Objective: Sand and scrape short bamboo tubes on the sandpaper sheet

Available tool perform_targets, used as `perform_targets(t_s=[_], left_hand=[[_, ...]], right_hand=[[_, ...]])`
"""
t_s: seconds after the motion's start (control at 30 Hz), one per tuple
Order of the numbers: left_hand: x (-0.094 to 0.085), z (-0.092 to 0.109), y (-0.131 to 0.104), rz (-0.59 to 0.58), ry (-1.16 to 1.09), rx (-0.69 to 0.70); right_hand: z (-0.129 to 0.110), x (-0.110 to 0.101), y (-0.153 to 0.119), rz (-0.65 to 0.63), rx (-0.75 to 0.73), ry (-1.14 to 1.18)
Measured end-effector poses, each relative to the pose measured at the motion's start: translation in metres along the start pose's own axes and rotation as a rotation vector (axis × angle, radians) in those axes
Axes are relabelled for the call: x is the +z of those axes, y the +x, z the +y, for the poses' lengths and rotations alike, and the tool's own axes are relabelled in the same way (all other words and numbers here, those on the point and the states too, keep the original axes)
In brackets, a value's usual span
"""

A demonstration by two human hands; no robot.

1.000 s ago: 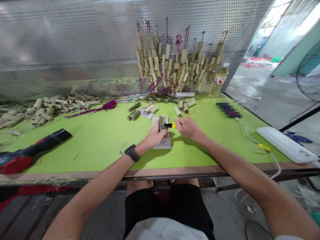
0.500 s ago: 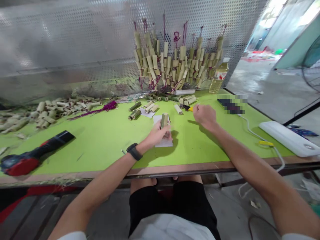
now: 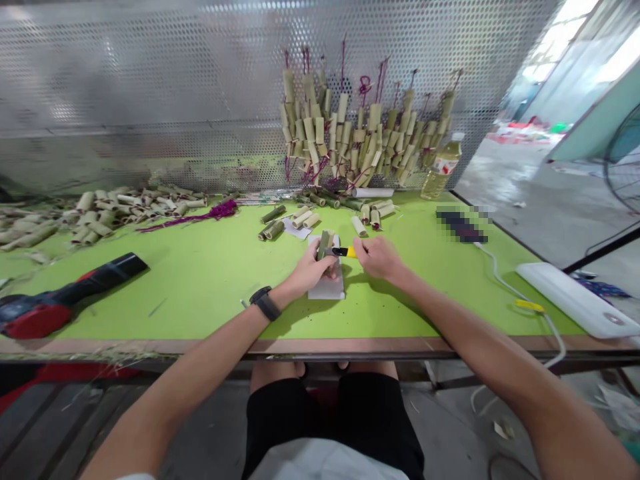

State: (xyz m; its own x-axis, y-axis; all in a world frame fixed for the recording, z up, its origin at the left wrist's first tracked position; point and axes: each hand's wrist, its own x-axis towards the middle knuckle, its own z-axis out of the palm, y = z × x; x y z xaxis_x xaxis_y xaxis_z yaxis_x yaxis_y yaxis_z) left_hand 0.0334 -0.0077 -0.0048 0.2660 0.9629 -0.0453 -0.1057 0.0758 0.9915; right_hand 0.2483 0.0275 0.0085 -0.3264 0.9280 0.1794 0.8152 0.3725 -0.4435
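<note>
My left hand (image 3: 311, 265) is closed around a short green bamboo piece (image 3: 324, 241), held upright over a white sheet (image 3: 327, 290) on the green tabletop. In my right hand (image 3: 379, 257) is a yellow and black utility knife (image 3: 347, 252). Its dark front end reaches the bamboo piece beside my left thumb; whether the blade touches is too small to tell. Just beyond lie a pale bamboo tube (image 3: 359, 227) and, further left, several cut tubes (image 3: 301, 218), some resting by a second white paper (image 3: 296, 230).
Bamboo pieces on purple cords (image 3: 360, 133) hang on the perforated metal panel. A bottle of yellow liquid (image 3: 443, 167), a blurred-out dark device (image 3: 460, 225) and a white power strip (image 3: 575, 300) are at right. A red and black power tool (image 3: 70, 297) and a bamboo pile (image 3: 115, 210) lie left.
My right hand has brought the utility knife left and nearer, from beside the loose tubes to the bamboo piece. My left hand still grips that piece. The view has shifted slightly.
</note>
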Motion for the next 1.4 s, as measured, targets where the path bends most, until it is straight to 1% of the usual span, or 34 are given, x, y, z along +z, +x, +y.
perform_targets(t_s=[0.13,0.23,0.3,0.37,0.4,0.47,0.5,0.53,0.6,0.67,0.77,0.83,0.9,1.03,1.17,1.23,1.3,1.4], left_hand=[[0.001,0.002,-0.001,-0.010,0.125,0.000],[0.001,0.003,-0.002,-0.029,0.194,-0.007],[0.002,0.004,-0.007,-0.038,0.196,-0.015],[0.006,0.004,-0.014,-0.085,0.176,-0.020],[0.009,0.003,-0.019,-0.154,0.173,-0.026],[0.015,0.001,-0.025,-0.296,0.132,-0.024],[0.017,-0.001,-0.027,-0.317,0.107,-0.024],[0.019,-0.003,-0.026,-0.305,0.082,-0.032],[0.018,-0.006,-0.021,-0.201,0.033,-0.054],[0.013,-0.007,-0.013,-0.101,-0.033,-0.056],[0.006,-0.008,-0.001,-0.011,-0.118,-0.042],[0.005,-0.008,0.003,0.005,-0.142,-0.030],[0.006,-0.009,0.004,0.009,-0.156,-0.019],[0.007,-0.009,0.003,-0.001,-0.138,-0.005],[0.005,-0.007,0.000,-0.041,-0.023,0.012],[0.003,-0.006,0.000,-0.063,0.061,0.022],[0.002,-0.004,-0.002,-0.075,0.112,0.024],[0.000,-0.001,-0.009,-0.107,0.102,0.021]], right_hand=[[-0.004,0.003,-0.002,0.036,-0.026,-0.070],[-0.008,0.005,-0.003,0.012,0.013,-0.040],[-0.005,0.001,-0.001,0.039,0.047,-0.007],[0.005,-0.009,0.004,0.142,0.130,-0.009],[0.014,-0.015,0.007,0.218,0.200,-0.027],[0.032,-0.029,0.010,0.301,0.331,-0.084],[0.040,-0.034,0.011,0.341,0.362,-0.113],[0.046,-0.038,0.012,0.392,0.385,-0.144],[0.048,-0.040,0.012,0.445,0.371,-0.165],[0.040,-0.036,0.012,0.423,0.313,-0.126],[0.017,-0.024,0.008,0.288,0.206,-0.023],[0.005,-0.016,0.004,0.204,0.144,0.003],[-0.001,-0.010,0.000,0.130,0.089,-0.008],[-0.002,-0.002,-0.001,0.016,-0.005,-0.066],[-0.001,-0.002,-0.002,-0.048,-0.032,-0.069],[-0.003,-0.002,-0.004,-0.058,-0.031,-0.057],[-0.006,-0.002,-0.006,-0.031,-0.024,-0.052],[-0.006,-0.006,-0.005,0.033,0.015,-0.036]])
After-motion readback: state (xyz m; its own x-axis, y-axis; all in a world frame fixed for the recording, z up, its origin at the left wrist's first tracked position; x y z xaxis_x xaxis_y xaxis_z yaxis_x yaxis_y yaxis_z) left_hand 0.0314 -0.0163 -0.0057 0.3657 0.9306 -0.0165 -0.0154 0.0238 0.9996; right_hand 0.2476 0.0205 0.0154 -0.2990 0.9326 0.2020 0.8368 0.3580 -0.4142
